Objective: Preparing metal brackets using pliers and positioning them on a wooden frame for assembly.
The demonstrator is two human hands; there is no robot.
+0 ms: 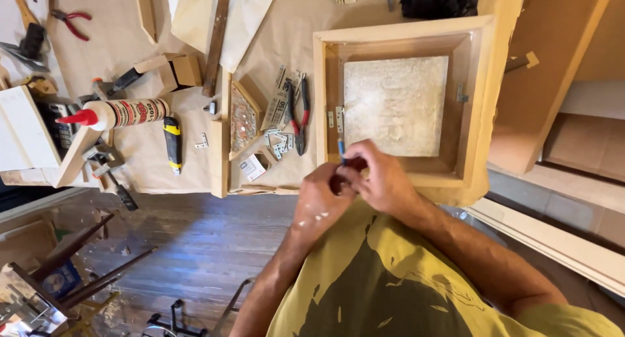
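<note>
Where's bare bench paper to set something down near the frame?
Free: the paper strip between the dark wood stick and the wooden frame, above the pliers; also the patch between the glue bottle and the red cutters. Crowded: brackets and packets left of the frame, and the bench's left edge. Both hands cover the frame's near rail.
</note>
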